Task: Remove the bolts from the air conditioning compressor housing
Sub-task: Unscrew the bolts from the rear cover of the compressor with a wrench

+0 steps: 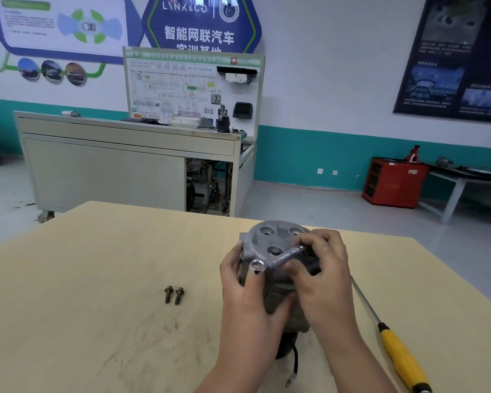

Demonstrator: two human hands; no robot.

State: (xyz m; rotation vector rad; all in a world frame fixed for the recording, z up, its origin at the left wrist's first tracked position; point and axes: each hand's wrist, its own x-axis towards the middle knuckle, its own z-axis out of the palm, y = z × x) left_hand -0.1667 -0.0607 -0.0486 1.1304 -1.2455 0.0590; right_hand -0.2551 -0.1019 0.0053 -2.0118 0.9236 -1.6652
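The grey compressor housing (pixel 270 236) lies on the wooden table (pixel 97 293), its round end face with three holes turned up and away. My left hand (pixel 247 287) grips the housing's left side. My right hand (pixel 321 268) holds the shaft of a silver ring wrench (pixel 281 258); the wrench's ring end (pixel 258 265) sits at the near left edge of the housing, by my left fingers. Two loose bolts (pixel 174 295) lie side by side on the table, left of the housing.
A yellow-handled screwdriver (pixel 400 355) lies on the table to the right of my right arm. A black cable (pixel 294 367) trails from the compressor toward me. Beyond the table stand a grey cabinet bench (pixel 125 165) and a red tool cart (pixel 394 181).
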